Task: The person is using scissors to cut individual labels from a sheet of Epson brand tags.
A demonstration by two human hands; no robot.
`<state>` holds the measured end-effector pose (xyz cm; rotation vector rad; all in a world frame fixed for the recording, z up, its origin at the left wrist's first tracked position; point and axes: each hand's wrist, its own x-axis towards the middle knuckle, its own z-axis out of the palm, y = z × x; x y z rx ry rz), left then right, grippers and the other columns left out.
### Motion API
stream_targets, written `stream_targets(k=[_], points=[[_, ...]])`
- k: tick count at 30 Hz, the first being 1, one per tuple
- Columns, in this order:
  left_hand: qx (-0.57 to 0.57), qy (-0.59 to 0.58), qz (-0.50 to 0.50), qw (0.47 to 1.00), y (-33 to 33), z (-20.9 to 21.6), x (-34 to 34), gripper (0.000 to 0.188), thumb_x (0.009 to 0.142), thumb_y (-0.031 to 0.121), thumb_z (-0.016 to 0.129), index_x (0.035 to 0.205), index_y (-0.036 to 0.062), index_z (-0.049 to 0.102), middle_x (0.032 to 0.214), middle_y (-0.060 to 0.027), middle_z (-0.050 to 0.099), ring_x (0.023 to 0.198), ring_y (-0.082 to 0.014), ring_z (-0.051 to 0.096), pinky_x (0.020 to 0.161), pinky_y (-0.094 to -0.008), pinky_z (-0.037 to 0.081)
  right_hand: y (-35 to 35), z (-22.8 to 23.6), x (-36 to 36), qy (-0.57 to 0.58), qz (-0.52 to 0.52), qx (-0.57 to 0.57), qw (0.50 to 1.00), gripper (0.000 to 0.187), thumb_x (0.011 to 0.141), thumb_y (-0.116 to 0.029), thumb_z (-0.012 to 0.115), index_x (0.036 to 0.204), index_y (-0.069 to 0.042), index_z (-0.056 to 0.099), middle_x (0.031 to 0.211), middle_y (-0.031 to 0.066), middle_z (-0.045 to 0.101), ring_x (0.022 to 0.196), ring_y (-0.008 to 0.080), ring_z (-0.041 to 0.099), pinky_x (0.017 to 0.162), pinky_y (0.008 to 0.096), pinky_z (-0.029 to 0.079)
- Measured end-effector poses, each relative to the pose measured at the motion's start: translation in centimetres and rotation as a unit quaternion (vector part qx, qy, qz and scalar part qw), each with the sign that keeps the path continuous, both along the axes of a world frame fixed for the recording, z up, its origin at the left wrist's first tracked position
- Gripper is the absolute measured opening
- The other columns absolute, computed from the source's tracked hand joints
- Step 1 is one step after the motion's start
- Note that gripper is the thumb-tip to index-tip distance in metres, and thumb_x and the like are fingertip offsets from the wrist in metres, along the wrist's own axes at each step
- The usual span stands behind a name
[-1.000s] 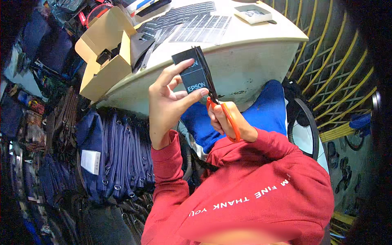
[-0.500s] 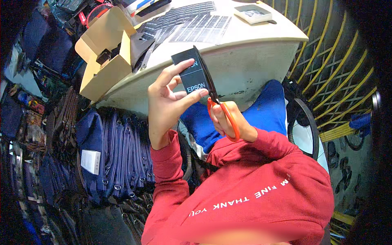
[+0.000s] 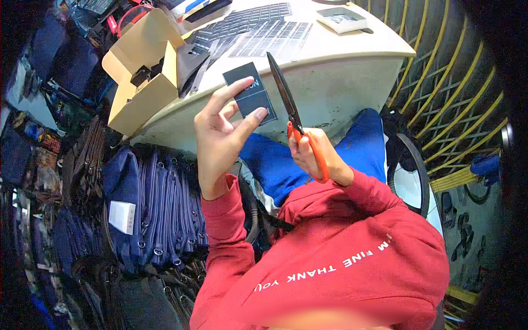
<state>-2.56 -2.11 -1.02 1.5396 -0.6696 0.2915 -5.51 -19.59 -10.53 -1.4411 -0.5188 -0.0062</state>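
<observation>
My left hand [image 3: 216, 137] pinches a small black rectangular piece of label sheet [image 3: 255, 100] between thumb and fingers. The piece has pale lettering and a thin line across it, and it is held up in front of the table edge. To its right, my right hand [image 3: 322, 157] grips scissors [image 3: 282, 88] with orange handles and dark blades. Their blades look closed together and point up and away, with a gap between them and the black piece. Fingers hide part of the piece and of the handles.
On the white table [image 3: 352, 58] lie dark printed sheets [image 3: 250, 21], a clear gridded sheet [image 3: 275, 41] and a small white tray [image 3: 340, 21]. An open cardboard box [image 3: 132, 113] holding dark pieces stands at the table's left edge. Navy bags [image 3: 170, 203] hang at left; a yellow folding gate [image 3: 445, 110] is at right.
The scissors have moved right, away from the black piece, which they touched or overlapped before. My left hand has shifted slightly left and turned the piece a little.
</observation>
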Motion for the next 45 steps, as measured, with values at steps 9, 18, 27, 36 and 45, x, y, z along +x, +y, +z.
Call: stream_targets(k=[9,18,27,36,45], points=[[0.003,0.026,0.004,1.000,1.4,0.8,-0.5,0.059,0.066,-0.012,0.072,0.121,-0.0029,0.053,0.113,-0.0102,0.057,0.102,-0.0204,0.057,0.085,-0.0308,0.051,-3.2,1.2,1.1,-0.021,0.076,-0.088,0.993,0.034,0.094,-0.036,0.044,0.085,-0.003,0.048,0.071,0.0009,0.044,0.065,0.0109,0.040,0.059,0.0280,0.039],[0.047,0.059,-0.057,0.996,3.3,0.6,-0.4,0.063,0.064,-0.010,0.075,0.122,0.0038,0.056,0.112,-0.0035,0.055,0.082,-0.0082,0.057,0.067,-0.0193,0.051,-8.0,5.7,1.3,-0.081,0.179,-0.326,0.925,0.041,0.092,-0.039,0.042,0.087,-0.001,0.055,0.071,0.0140,0.059,0.066,0.0267,0.058,0.063,0.0350,0.045],[0.162,0.085,-0.118,0.976,3.0,0.6,-0.6,0.067,0.061,-0.003,0.079,0.123,0.0084,0.058,0.110,0.0006,0.052,0.072,-0.0031,0.040,0.055,-0.0131,0.037,-8.3,7.2,1.8,-0.070,0.245,-0.381,0.889,0.052,0.092,-0.051,0.040,0.081,-0.002,0.054,0.062,0.0126,0.052,0.057,0.0270,0.051,0.057,0.0379,0.043],[0.218,0.047,-0.133,0.966,3.1,0.8,-0.2,0.070,0.058,-0.006,0.080,0.123,0.0003,0.055,0.114,-0.0053,0.055,0.095,-0.0105,0.057,0.074,-0.0209,0.049,-8.0,7.0,2.0,-0.066,0.225,-0.405,0.884,0.049,0.092,-0.046,0.041,0.076,-0.002,0.055,0.061,0.0141,0.053,0.054,0.0295,0.049,0.057,0.0401,0.043],[0.232,0.039,-0.120,0.964,3.2,1.3,-0.6,0.070,0.057,-0.004,0.081,0.122,0.0023,0.057,0.112,-0.0046,0.058,0.090,-0.0080,0.056,0.069,-0.0189,0.045,-8.0,6.4,2.0,-0.086,0.210,-0.404,0.886,0.053,0.093,-0.046,0.042,0.069,0.001,0.050,0.055,0.0163,0.045,0.049,0.0287,0.042,0.053,0.0412,0.040]])
